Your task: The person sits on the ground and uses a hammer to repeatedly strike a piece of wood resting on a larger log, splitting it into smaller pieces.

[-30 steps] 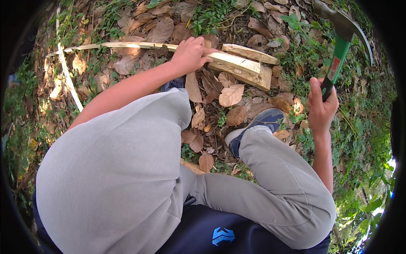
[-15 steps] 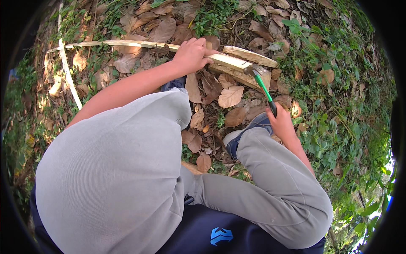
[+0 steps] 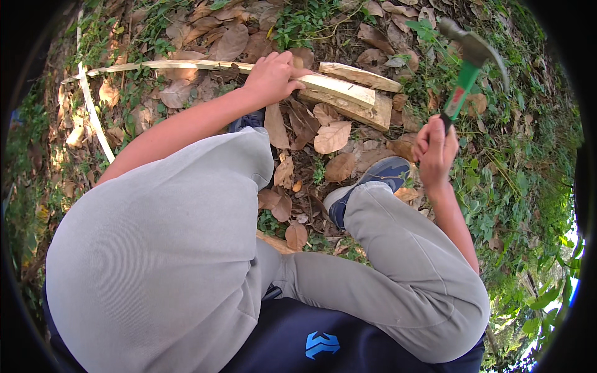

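Note:
My left hand [image 3: 273, 78] is closed around a long pale wooden strip [image 3: 342, 89], pressing it down. The strip's right end lies on a thicker wooden block [image 3: 367, 114], and its other end runs off to the left over the leaves. Raised up and to the right of the wood, my right hand [image 3: 436, 149] grips a claw hammer [image 3: 463, 90] by its green and black handle. The metal head is up in the air, apart from the strip. Whether a nail stands in the strip cannot be made out.
A short split piece of wood [image 3: 360, 77] lies just beyond the block. Another thin pale strip [image 3: 92, 109] lies at the left. Dry brown leaves [image 3: 333, 137] and green plants [image 3: 510, 168] cover the ground. My right shoe [image 3: 367, 186] is near the block.
The hammer has come up off the strip's right end and swung up to the right with my right hand. My left hand keeps its hold on the strip.

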A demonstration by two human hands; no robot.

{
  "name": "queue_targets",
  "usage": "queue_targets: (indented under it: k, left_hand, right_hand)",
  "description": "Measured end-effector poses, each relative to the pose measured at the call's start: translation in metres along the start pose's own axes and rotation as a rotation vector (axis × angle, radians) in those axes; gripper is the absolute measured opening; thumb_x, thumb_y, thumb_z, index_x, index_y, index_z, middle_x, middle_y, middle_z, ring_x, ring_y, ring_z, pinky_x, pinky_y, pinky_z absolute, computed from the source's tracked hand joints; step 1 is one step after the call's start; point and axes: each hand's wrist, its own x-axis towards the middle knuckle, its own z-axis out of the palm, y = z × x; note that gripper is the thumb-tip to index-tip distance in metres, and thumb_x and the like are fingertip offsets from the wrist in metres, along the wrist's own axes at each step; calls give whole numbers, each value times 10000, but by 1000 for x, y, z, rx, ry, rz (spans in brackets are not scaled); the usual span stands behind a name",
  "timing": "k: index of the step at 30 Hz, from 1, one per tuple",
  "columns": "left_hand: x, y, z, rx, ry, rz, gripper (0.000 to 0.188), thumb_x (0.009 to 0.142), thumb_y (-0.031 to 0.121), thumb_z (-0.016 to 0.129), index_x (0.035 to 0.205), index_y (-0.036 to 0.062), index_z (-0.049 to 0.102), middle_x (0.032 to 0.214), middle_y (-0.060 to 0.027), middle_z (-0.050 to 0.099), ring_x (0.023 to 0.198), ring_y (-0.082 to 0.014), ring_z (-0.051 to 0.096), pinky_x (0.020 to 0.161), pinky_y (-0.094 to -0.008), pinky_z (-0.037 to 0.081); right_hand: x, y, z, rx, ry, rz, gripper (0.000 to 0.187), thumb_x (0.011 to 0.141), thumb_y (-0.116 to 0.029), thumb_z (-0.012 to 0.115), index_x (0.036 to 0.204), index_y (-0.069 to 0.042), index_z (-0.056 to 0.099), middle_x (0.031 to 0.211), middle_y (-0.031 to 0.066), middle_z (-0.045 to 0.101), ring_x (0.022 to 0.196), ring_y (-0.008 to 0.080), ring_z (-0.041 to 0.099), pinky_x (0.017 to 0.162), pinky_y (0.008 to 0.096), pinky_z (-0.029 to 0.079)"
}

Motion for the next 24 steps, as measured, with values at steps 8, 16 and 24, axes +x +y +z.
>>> queue_targets:
  k: [8,16,24]
  left_hand:
    - [-2,-3,-1,1,-20,-19,381,897,336,780,1278,342,776,986,-56,577,1019,-269,585,860,-425,478]
    - [-3,-2,0,1,-13,-10,381,888,331,787,1269,328,781,955,-52,567,986,-266,586,836,-423,480]
    - [-6,-1,-1,10,-13,-16,378,905,311,770,1282,335,773,967,-45,567,999,-263,581,843,-423,472]
  right_hand:
    - [-53,84,14,-909,-469,233,459,1079,-495,538,1112,-39,562,791,297,680,856,542,663,725,621,495]
    - [-29,36,-7,-762,-469,158,440,1066,-455,604,1030,-19,653,702,196,652,634,382,632,608,454,481]
    - [-5,-12,-6,-61,-58,-126,340,1092,-357,596,994,-32,576,615,95,504,554,119,562,496,342,381]
